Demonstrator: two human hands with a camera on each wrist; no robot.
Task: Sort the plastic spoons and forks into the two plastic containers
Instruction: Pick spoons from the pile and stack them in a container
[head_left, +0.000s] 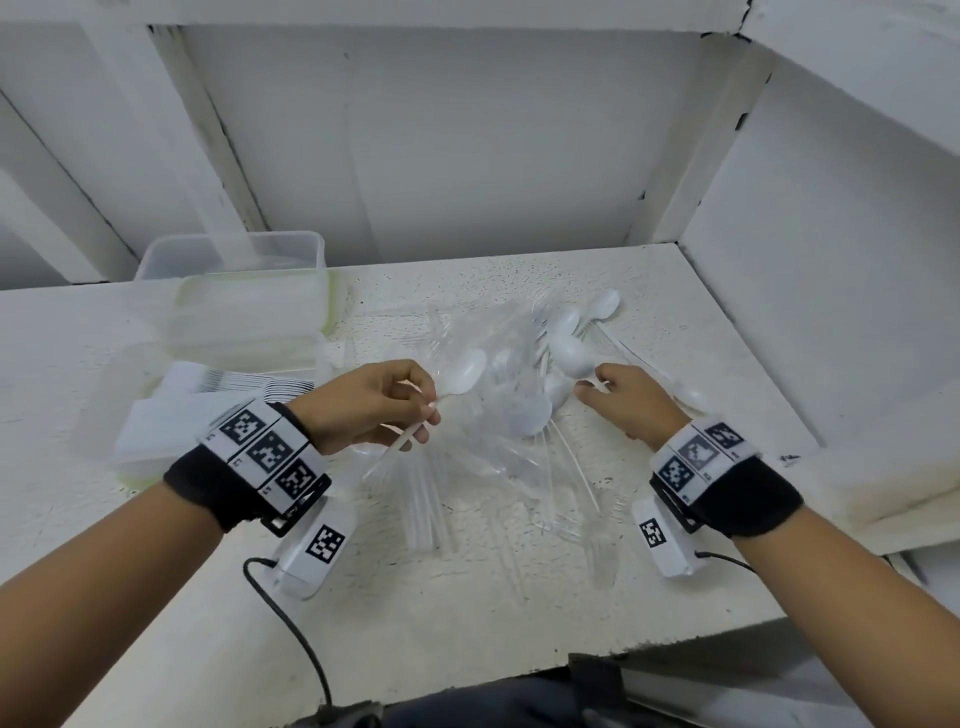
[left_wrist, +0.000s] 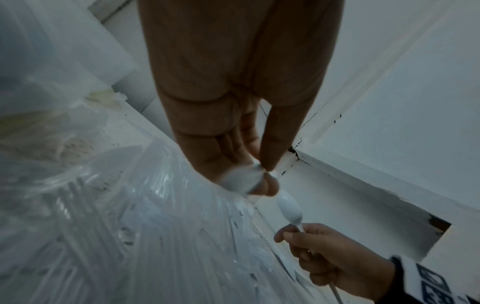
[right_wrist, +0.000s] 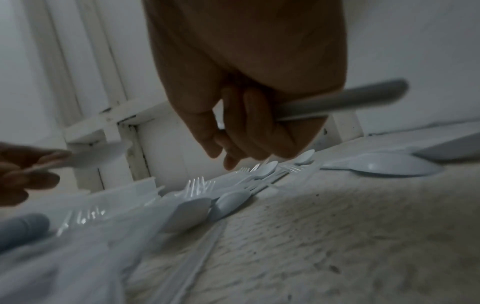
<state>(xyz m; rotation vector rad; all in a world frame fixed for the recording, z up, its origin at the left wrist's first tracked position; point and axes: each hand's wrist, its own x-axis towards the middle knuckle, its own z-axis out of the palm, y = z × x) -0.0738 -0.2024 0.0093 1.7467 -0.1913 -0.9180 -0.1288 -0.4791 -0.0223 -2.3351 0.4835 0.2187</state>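
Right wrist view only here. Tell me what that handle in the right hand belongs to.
Observer: A white spoon; the right hand pinches it just below the bowl.
Operator: Now locate the containers.
Observer: The containers stand left of the pile, beyond the left hand.
Operator: Report their contents.
Observer: The nearest container holds a white stack; I cannot tell spoons from forks.

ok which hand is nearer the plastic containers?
Left. The left hand, holding a white spoon, is just right of the plastic containers. The right hand, holding another spoon, is across the cutlery pile.
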